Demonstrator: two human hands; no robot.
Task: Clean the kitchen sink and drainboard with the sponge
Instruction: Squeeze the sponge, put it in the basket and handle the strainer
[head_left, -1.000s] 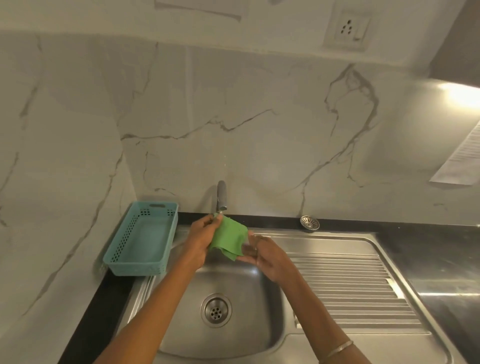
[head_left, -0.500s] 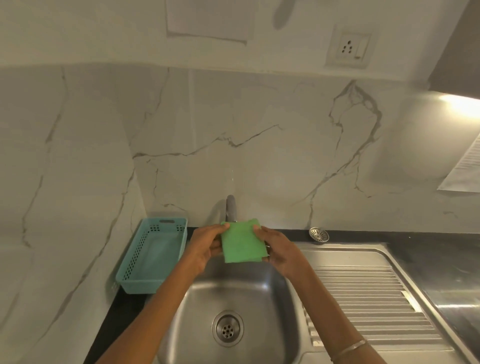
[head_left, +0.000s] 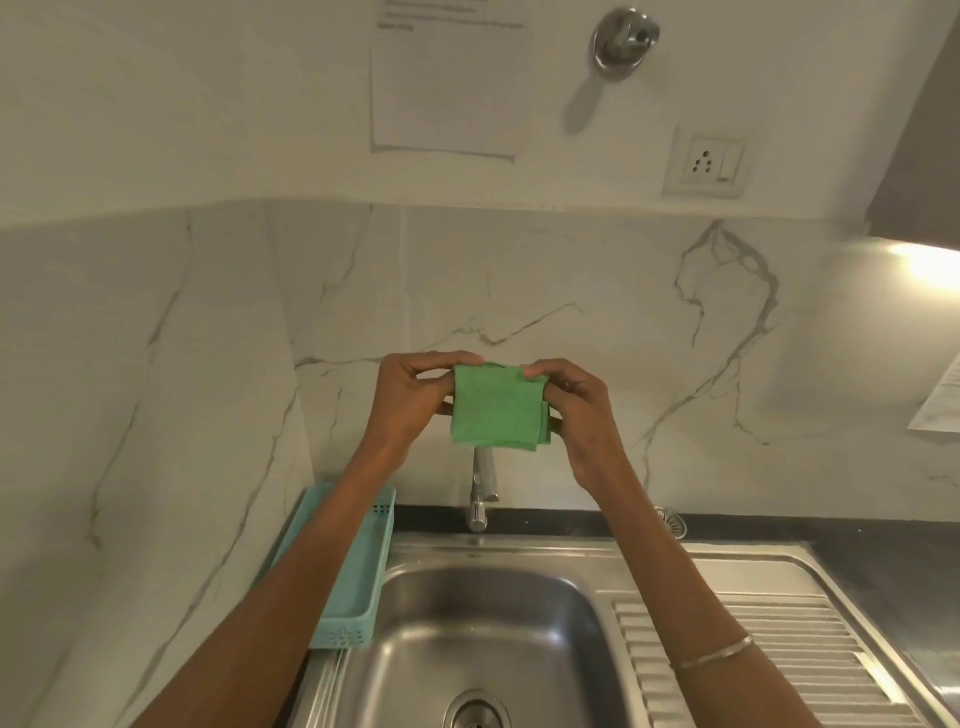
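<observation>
**Room around the tap**

The tap (head_left: 482, 488) stands upright at the back rim of the sink (head_left: 498, 618), in front of the marble wall. Left of the tap, the teal basket (head_left: 358, 582) blocks the counter edge. Right of the tap, the ribbed drainboard (head_left: 769, 649) lies open. Above the tap, I hold the green sponge (head_left: 496, 406) in my left hand (head_left: 415, 400) and right hand (head_left: 576, 410); below the tap the basin lies open.

- A flat green square sponge (head_left: 496, 406) is held up before the marble wall, pinched by the left hand (head_left: 410, 400) and right hand (head_left: 576, 410).
- A stainless steel sink (head_left: 587, 613) and a teal plastic basket (head_left: 358, 582) are seen below.
</observation>
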